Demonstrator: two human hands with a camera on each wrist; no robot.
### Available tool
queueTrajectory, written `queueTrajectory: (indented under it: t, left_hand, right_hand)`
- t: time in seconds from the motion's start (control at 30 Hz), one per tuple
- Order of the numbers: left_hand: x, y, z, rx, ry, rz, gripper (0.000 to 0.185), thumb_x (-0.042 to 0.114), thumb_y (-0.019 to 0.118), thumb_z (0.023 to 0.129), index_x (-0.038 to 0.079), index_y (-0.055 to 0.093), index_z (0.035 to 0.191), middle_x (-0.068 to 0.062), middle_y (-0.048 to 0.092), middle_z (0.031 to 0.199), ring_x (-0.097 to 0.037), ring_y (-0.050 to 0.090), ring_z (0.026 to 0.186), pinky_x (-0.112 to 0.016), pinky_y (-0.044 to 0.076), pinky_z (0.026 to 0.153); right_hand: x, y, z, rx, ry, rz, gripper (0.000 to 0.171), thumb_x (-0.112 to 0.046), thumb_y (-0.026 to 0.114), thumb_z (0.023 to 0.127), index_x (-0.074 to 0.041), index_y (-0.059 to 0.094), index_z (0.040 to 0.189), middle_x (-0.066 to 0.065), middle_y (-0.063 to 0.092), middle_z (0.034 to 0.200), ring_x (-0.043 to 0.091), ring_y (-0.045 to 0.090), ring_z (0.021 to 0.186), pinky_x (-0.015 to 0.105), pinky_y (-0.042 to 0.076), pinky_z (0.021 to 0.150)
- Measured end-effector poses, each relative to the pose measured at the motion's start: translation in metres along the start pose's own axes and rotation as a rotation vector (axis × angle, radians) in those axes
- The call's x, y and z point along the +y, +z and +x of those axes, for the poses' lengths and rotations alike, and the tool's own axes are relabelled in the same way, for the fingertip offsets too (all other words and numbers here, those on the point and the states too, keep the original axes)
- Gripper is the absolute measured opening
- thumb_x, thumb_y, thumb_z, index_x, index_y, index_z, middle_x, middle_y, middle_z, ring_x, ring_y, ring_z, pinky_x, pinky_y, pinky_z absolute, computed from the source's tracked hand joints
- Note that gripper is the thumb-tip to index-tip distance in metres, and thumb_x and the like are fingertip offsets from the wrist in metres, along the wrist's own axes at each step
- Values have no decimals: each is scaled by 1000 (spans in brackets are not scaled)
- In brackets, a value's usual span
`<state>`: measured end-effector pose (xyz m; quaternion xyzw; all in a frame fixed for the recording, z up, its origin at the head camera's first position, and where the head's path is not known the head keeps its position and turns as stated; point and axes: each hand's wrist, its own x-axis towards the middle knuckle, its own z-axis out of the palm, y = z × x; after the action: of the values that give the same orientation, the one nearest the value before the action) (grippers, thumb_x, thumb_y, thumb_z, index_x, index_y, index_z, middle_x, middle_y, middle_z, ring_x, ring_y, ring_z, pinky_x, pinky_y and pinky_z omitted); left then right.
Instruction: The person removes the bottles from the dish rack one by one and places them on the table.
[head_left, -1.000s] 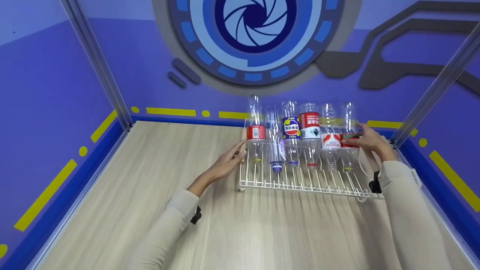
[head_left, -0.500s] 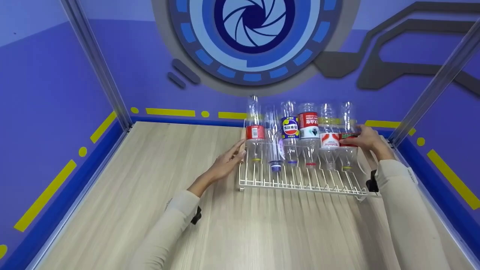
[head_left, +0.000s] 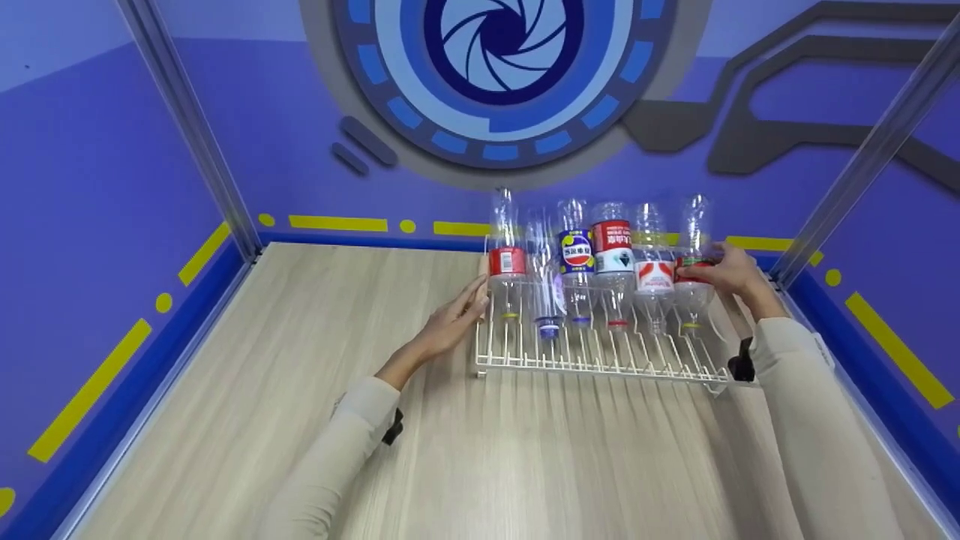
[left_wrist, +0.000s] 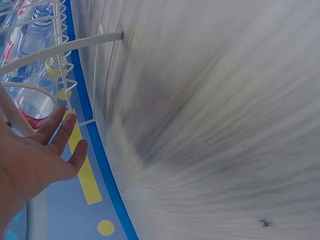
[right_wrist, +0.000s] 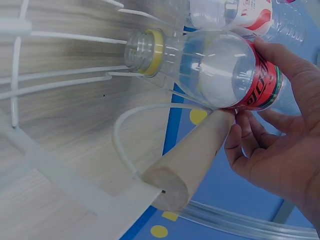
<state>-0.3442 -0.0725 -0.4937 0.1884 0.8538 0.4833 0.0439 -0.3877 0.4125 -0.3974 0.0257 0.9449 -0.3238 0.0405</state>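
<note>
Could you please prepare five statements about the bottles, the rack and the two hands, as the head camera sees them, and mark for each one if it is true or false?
1. Six bottles are in the white wire rack. True.
2. The left hand grips the blue-labelled bottle. False: the left hand is at the left end of the rack.
3. The right hand grips the rightmost bottle. True.
4. The second bottle from the left has no cap. False: it carries a purple cap.
5. The rightmost bottle has a yellow ring at its neck. True.
</note>
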Motion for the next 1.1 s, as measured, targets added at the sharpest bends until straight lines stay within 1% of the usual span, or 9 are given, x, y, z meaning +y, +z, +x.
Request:
queueTrajectory:
  t: [0.2,0.33,0.4,0.47,0.6,0.83,0.9,0.97,1.1]
  left_hand:
    - [-1,-1,-2,-6,-18,20,60,59,33,107,43,17,162,-8,50,157,-36,50,141,-67,32,117]
    - [-1,-1,-1,1,-14,31,59,57,34,108,43,18,162,-9,65,139,-36,55,136,-66,33,116]
    - [-1,-1,-1,3,-2,45,59,55,34,108,39,19,163,-7,69,132,-37,50,140,-66,28,118]
    - [-1,-1,0,1,5,59,60,54,33,109,36,19,164,-5,72,127,-38,46,143,-65,23,117]
    - [0,0,0,0,6,80,60,54,32,109,35,19,164,-2,73,125,-39,41,144,-61,19,111]
    - [-1,-1,1,20,-6,98,60,53,31,109,34,19,164,-2,74,121,-39,46,139,-58,20,108]
    - [-1,-1,1,21,-8,100,60,54,31,109,35,19,164,-2,74,120,-39,47,137,-59,20,109]
    - [0,-1,1,19,-6,98,60,53,31,109,35,19,164,-2,74,119,-38,49,136,-60,19,110]
    - [0,-1,0,18,-10,91,59,55,32,108,37,18,164,-1,74,119,-39,47,140,-61,18,111]
  right_hand:
    - [-6,-1,-7,22,16,71,102,-41,70,95,12,9,158,41,27,158,53,30,146,60,34,117]
    - [-11,-4,-13,16,24,106,106,-48,67,95,8,5,160,38,24,160,50,34,145,58,35,116]
    - [-12,-6,-15,19,21,106,106,-50,65,96,8,4,160,38,25,160,44,48,133,50,45,110]
    - [-12,-8,-18,17,17,126,106,-50,63,97,7,2,160,38,23,161,28,61,113,37,54,97]
    - [-13,-10,-20,-1,4,229,104,-45,64,98,6,-2,161,36,17,163,-1,61,77,17,56,71]
    - [-22,-8,-29,-41,-25,355,99,-44,62,100,5,1,161,31,15,166,-6,56,89,17,58,80]
    - [-23,-7,-30,-48,-39,373,95,-44,61,101,5,6,161,29,23,163,-5,56,91,15,56,81]
    - [-23,-6,-30,-63,-50,402,90,-42,59,102,6,10,161,23,36,154,-5,56,95,14,55,83]
    - [-27,-2,-31,-115,-63,500,81,-38,60,103,7,23,158,-4,55,124,-3,62,98,14,54,88]
